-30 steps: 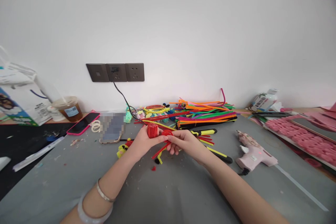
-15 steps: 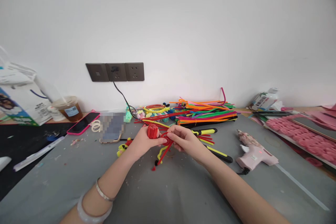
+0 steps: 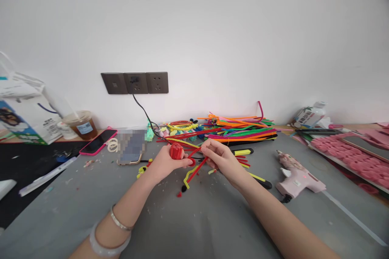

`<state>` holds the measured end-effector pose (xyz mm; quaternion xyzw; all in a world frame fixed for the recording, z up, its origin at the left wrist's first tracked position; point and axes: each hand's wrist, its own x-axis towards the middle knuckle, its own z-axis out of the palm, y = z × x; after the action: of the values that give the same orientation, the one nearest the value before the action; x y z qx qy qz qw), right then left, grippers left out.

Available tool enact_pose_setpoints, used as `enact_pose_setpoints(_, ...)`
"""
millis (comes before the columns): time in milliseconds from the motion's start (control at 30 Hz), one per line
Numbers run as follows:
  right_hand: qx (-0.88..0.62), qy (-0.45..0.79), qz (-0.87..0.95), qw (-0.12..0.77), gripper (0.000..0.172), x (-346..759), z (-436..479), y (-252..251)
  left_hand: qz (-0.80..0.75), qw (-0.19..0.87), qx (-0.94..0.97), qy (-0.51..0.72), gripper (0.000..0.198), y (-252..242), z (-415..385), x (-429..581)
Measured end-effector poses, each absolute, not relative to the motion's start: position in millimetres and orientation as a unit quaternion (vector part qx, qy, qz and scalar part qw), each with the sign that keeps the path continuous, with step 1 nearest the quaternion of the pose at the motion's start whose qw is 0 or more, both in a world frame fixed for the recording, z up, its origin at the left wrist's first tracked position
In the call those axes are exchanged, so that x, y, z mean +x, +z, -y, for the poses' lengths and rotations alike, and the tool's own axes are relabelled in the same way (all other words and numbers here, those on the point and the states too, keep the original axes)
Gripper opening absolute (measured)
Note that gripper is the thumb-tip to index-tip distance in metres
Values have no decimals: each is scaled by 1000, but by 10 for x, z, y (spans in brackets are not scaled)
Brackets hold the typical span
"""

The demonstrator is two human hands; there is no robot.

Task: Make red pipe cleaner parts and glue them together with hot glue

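Observation:
My left hand (image 3: pixel 166 164) is closed around a chunky red pipe-cleaner piece (image 3: pixel 176 151), which sticks up above the thumb. At its thumb tip a red pipe cleaner (image 3: pixel 193 153) curls into a small loop and runs across to my right hand (image 3: pixel 219 156). The thumb and fingers of that hand pinch the strand's other end. On the mat below the hands lie a straight red pipe cleaner (image 3: pixel 197 170), a bent yellow one (image 3: pixel 187 178) and a small black pompom (image 3: pixel 184 188). Part of the held piece is hidden by the left fingers.
Several bundles of coloured pipe cleaners (image 3: pixel 243 132) lie along the wall. Yellow-and-black tools (image 3: pixel 243 152) sit right of my hands, with a pink glue gun (image 3: pixel 299 178) farther right. Phones (image 3: pixel 99 142) and a drink cup (image 3: pixel 81 125) stand left. A black cord (image 3: pixel 142 109) hangs from the socket.
My right hand has moved slightly right and up, away from the left hand. The red pipe cleaner between them now spans a wider gap, while the left hand stays nearly still.

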<state>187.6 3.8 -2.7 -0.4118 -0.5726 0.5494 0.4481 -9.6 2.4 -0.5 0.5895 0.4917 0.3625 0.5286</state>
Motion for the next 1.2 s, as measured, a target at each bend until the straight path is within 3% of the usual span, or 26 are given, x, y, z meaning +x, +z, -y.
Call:
enact_pose_setpoints(300,-410,546,575,452,35,1911,-65,-48,-494,522,588,371,37,-2,-46,-114)
enact_pose_setpoints(567,-419,571,573,412,31,1922,-52,-42,-475,526,524,472,35,-2,-92,-134)
enact_pose_setpoints(933,-376,597,616,351,30,1808,32,-39,-419,622,425,506,44,61,-6,-41)
enact_pose_setpoints(1100,-329,610,605,392,33,1779,46,-73,-404,631,400,528,43,53,6,1)
enact_pose_setpoints(1200,-329,510,665,435,30,1781,53,-102,-395,633,387,542,43,45,1,7)
